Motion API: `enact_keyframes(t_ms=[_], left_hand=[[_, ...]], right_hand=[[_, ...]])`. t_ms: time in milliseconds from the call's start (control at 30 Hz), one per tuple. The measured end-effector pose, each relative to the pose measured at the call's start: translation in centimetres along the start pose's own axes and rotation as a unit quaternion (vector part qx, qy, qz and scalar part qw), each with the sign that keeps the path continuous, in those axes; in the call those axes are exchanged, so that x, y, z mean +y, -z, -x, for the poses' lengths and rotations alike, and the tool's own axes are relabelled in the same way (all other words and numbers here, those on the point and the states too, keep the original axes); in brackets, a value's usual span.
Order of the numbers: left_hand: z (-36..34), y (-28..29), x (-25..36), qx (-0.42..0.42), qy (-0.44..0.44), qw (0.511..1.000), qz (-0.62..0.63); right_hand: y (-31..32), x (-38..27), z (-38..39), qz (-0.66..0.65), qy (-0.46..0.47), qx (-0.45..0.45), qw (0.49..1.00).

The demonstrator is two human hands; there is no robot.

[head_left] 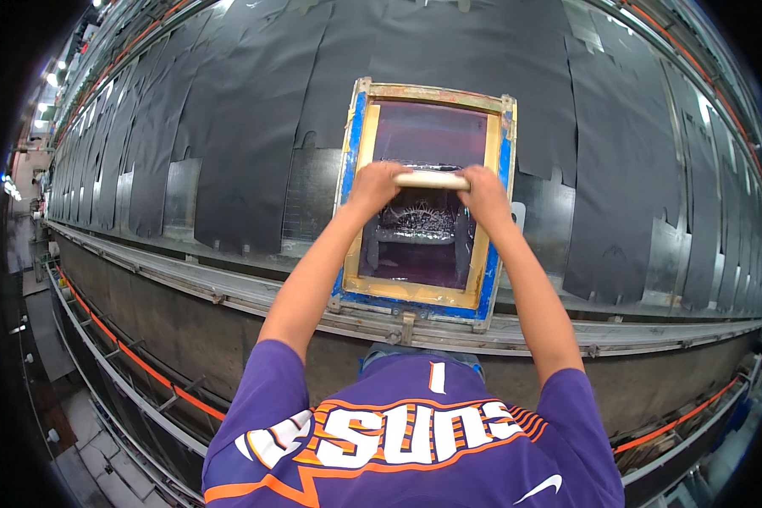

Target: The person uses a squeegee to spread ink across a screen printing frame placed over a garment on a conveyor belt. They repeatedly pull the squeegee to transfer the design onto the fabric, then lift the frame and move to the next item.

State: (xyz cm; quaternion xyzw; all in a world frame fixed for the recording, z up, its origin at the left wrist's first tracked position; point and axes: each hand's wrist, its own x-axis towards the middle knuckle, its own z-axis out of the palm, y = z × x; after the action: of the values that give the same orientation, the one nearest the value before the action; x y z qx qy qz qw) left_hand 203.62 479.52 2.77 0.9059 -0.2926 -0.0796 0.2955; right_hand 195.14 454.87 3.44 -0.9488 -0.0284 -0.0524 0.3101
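Across a long table (313, 188), partly covered with black sheets (245, 161), a rectangular frame (436, 92) is lying flat, its near end reaching the metal rail (254, 289) along the table's near edge. That rail is probably giving the frame a line to sit against, though the exact contact is too small to tell. Inside the frame, a dark mesh panel (432, 127) is filling the opening, and a pale bar (432, 179) is spanning part of its width, between the two long sides. The left hand (374, 190) is closing around the bar's left end; the right hand (486, 195) is closing around its right end. Such a wide, paired hold is likely keeping the bar level and the pressure even (the bar's lower edge is hidden, so its contact with the mesh is uncertain). Just nearer the wearer, wet dark ink (418, 225) is shining over a light arched pattern. Blue tape (505, 161) is running along the frame's sides, and yellow tape (367, 140) is bordering the mesh, presumably to hold ink off the margins. Both forearms are stretching forward from purple sleeves (267, 381), nearly straight, bringing the hands over the frame.
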Motion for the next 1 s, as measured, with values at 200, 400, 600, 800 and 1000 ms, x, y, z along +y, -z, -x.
enact_keyframes(t_ms=[200,400,600,800,1000], left_hand=[[5.8,-2.1,1.9,-0.043,0.061,0.997,-0.034],[15.2,-3.0,5.0,0.052,-0.029,0.998,-0.003],[15.7,-3.0,6.0,0.050,-0.021,0.999,0.004],[17.4,-3.0,4.7,0.034,-0.054,0.997,0.036],[21.0,1.7,2.4,0.052,-0.034,0.996,0.062]], right_hand=[[-2.7,-1.1,7.4,-0.031,-0.029,-0.019,0.999],[0.1,-4.7,14.2,-0.127,-0.050,-0.117,0.984],[1.2,8.3,10.2,-0.113,-0.260,0.198,0.938],[-1.0,12.5,8.2,-0.263,-0.264,0.205,0.905],[-0.1,0.4,4.1,-0.083,-0.242,0.246,0.935]])
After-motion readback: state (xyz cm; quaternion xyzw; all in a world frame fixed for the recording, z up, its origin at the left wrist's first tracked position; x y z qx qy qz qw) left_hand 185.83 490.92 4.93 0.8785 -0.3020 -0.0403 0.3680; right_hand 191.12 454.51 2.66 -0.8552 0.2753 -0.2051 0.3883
